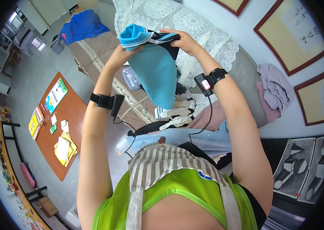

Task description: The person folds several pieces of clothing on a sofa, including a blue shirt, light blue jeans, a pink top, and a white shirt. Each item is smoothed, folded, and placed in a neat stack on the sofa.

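Both of my hands hold up a folded blue and black garment above the sofa. My left hand grips it beside a bright blue ribbed band with white stripes. At the other top corner, my right hand pinches a dark edge with white and blue trim. The lighter blue body of the cloth hangs down between them and hides part of the sofa. Just below its lower end lie several white socks. A grey printed pouch or folded item, partly covered, rests on the sofa cover.
A brown quilted cover and a white lace cloth drape the grey sofa. Light blue jeans and a mauve garment lie near me. Folded lilac clothing sits on the armrest. A low brown table bears books and papers.
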